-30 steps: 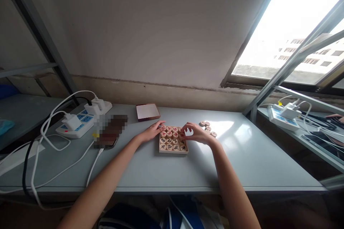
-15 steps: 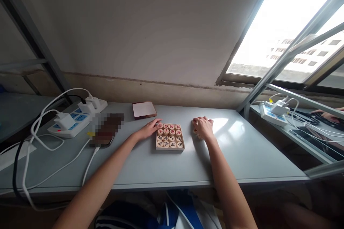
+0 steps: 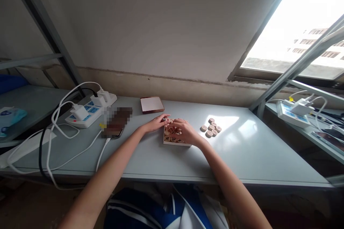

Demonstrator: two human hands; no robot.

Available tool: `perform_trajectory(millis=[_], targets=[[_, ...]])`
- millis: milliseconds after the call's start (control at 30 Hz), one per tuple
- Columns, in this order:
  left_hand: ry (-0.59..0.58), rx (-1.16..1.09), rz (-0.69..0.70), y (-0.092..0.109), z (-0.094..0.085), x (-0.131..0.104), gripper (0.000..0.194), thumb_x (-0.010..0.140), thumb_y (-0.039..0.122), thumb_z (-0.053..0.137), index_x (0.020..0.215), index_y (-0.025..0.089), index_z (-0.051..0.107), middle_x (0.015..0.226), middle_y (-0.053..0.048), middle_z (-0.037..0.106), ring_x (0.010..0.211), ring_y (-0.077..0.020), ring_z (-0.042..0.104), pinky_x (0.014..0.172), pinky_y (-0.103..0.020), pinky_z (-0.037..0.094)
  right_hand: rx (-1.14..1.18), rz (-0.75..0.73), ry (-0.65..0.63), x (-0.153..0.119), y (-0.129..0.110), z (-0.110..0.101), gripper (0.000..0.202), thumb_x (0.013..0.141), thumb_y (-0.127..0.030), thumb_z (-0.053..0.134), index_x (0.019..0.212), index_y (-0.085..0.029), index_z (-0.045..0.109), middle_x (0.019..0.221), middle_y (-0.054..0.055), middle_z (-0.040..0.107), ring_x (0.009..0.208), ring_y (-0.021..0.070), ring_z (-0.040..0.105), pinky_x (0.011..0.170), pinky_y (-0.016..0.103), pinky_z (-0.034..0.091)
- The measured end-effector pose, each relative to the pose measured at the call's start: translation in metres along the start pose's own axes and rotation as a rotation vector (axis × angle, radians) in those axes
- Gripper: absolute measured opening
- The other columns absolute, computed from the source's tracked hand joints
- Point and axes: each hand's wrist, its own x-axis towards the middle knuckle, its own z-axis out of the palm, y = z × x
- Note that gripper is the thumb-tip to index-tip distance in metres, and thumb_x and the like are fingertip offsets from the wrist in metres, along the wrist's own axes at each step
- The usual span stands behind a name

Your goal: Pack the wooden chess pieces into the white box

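Note:
An open box filled with round wooden pieces marked with characters rests on the grey desk. My left hand is at the box's upper left corner, its fingertips close together over a piece there. Over the middle and right of the box is my right hand, fingers curled down onto the pieces; whatever is under its fingertips is hidden. Several loose round pieces lie in a group to the right of the box, partly in sunlight.
Behind the box lies a shallow box lid. To the left are a phone with a white cable, and a power strip with plugs and looping cords. Metal frame posts stand at both desk ends.
My right hand has moved left from the loose pieces to above the box, uncovering those pieces. My left hand stays at the box's corner. The whole view has shifted slightly.

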Motion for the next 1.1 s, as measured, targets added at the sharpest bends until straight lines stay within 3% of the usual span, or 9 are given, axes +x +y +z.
perform_trajectory(millis=[233,433,500,600,700,800,900,1100], targets=[[-0.023,-0.029,-0.042,0.003,-0.002,-0.002,0.057,0.084,0.053,0.043,0.133,0.024,0.036,0.133,-0.006,0.043,0.12,-0.0227,0.041,0.101,-0.033,0.032,-0.106,-0.032,0.011,0.0,-0.002,0.012,0.027,0.082,-0.031,0.056,0.109,-0.028,0.057,0.112,0.005,0.059,0.102,0.0196,0.051,0.083,0.032,0.033],[-0.073,-0.026,-0.04,0.005,-0.005,-0.004,0.062,0.08,0.052,0.05,0.134,0.027,0.032,0.139,-0.005,0.035,0.125,-0.0242,0.035,0.102,-0.034,0.031,-0.113,0.033,0.02,-0.002,0.006,-0.007,0.026,0.084,-0.038,0.053,0.105,-0.025,0.058,0.099,0.006,0.063,0.09,0.019,0.055,0.078,0.031,0.033],[-0.097,-0.039,-0.055,0.006,-0.006,-0.004,0.071,0.077,0.052,0.055,0.136,0.027,0.027,0.137,-0.007,0.037,0.122,-0.025,0.039,0.1,-0.035,0.033,-0.171,0.157,0.078,-0.009,0.02,-0.02,0.024,0.086,-0.041,0.048,0.1,-0.024,0.058,0.092,0.004,0.063,0.083,0.0167,0.056,0.073,0.028,0.034],[-0.112,-0.062,-0.076,0.005,-0.006,-0.005,0.079,0.074,0.052,0.059,0.138,0.026,0.021,0.134,-0.01,0.04,0.118,-0.0254,0.043,0.098,-0.036,0.036,-0.372,0.496,0.165,-0.027,0.048,-0.034,0.026,0.086,-0.042,0.045,0.097,-0.021,0.057,0.092,0.006,0.061,0.079,0.017,0.056,0.066,0.027,0.034],[-0.109,-0.046,-0.065,0.004,-0.005,-0.005,0.081,0.071,0.051,0.062,0.138,0.027,0.022,0.134,-0.009,0.039,0.12,-0.0263,0.041,0.099,-0.037,0.035,-0.541,0.765,-0.013,-0.045,0.073,-0.038,0.031,0.083,-0.042,0.05,0.102,-0.017,0.055,0.096,0.01,0.06,0.08,0.0206,0.058,0.065,0.029,0.034],[-0.092,-0.008,-0.066,0.002,-0.004,-0.005,0.083,0.068,0.051,0.065,0.138,0.029,0.024,0.136,-0.009,0.037,0.122,-0.0277,0.039,0.1,-0.039,0.034,-0.544,0.746,-0.128,-0.05,0.084,-0.036,0.025,0.085,-0.038,0.049,0.094,-0.018,0.059,0.092,0.009,0.062,0.084,0.0218,0.058,0.071,0.032,0.034],[-0.076,0.015,-0.073,0.002,-0.004,-0.005,0.083,0.068,0.051,0.065,0.137,0.029,0.025,0.137,-0.009,0.035,0.122,-0.0284,0.038,0.101,-0.039,0.033,-0.457,0.679,-0.108,-0.045,0.081,-0.036,0.021,0.084,-0.036,0.05,0.086,-0.018,0.062,0.084,0.007,0.065,0.081,0.0208,0.059,0.071,0.031,0.035],[-0.075,0.041,-0.061,0.001,-0.004,-0.005,0.078,0.069,0.051,0.064,0.136,0.031,0.028,0.14,-0.007,0.032,0.125,-0.028,0.034,0.103,-0.04,0.03,-0.252,0.473,0.171,-0.031,0.049,-0.041,0.019,0.085,-0.035,0.047,0.091,-0.024,0.062,0.092,0.002,0.065,0.066,0.0139,0.059,0.064,0.027,0.039]])
